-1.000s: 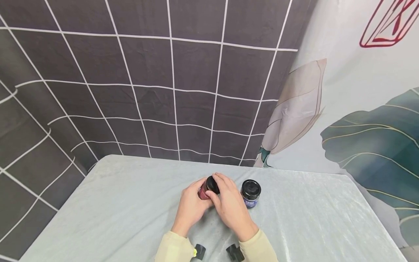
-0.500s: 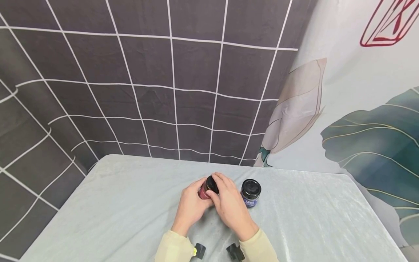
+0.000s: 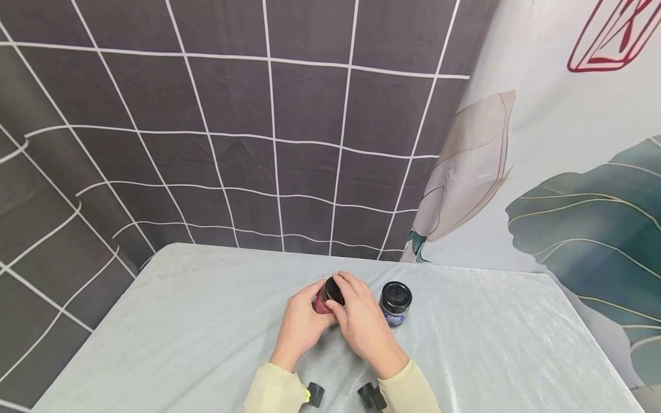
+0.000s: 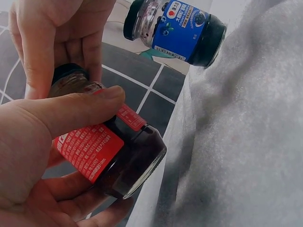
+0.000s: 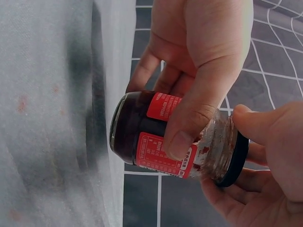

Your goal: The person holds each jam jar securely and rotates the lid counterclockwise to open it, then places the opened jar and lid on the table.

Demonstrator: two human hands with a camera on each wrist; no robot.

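Note:
A glass jar with a red label (image 4: pixel 97 151) and dark contents is held tilted, its base off the cloth. My left hand (image 3: pixel 302 321) grips the jar's body, thumb across the label and fingers round the far side. With fingers and thumb my right hand (image 3: pixel 364 321) holds the black lid (image 5: pixel 235 158), which sits on the jar's mouth. Smears of the contents cling to the glass below the lid. A second jar with a blue label (image 4: pixel 180 26) and black lid stands upright on the table, just right of my right hand.
Pale grey cloth (image 3: pixel 206 327) covers the table. Its far edge runs along a dark curtain (image 3: pixel 232 160) with white grid lines. At the right hangs a white curtain (image 3: pixel 465 241) printed with leaves. Dark wrist mounts (image 3: pixel 370 397) sit at both sleeves.

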